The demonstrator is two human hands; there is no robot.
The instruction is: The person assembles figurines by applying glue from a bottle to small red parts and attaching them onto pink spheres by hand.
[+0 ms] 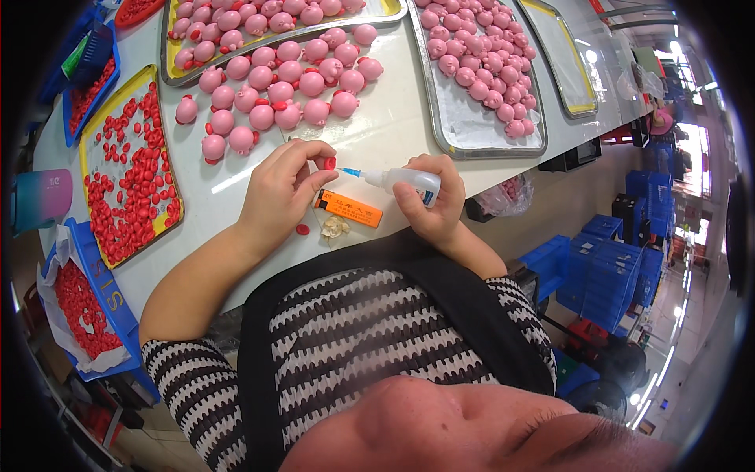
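Between the thumb and fingers of my left hand (285, 187) is a small red oval piece (329, 164). My right hand (434, 200) grips a white squeeze bottle (409, 185) with a blue needle tip (351, 171). The bottle lies on its side in the hand, its thin needle pointing left at the red piece; whether they touch I cannot tell. Just below, an orange oblong thing with a black end (350, 208), like a lighter, lies on the white table. Beside it are a crumpled beige scrap (333, 228) and a loose red piece (303, 230).
Pink round figures (261, 77) stand in rows beyond my hands, with more on a metal tray (456, 145) at the right. A yellow tray (174, 212) of red pieces lies left, near a blue bin (110, 283) and a teal-and-purple cup (43, 200). Blue crates (602, 271) stand right.
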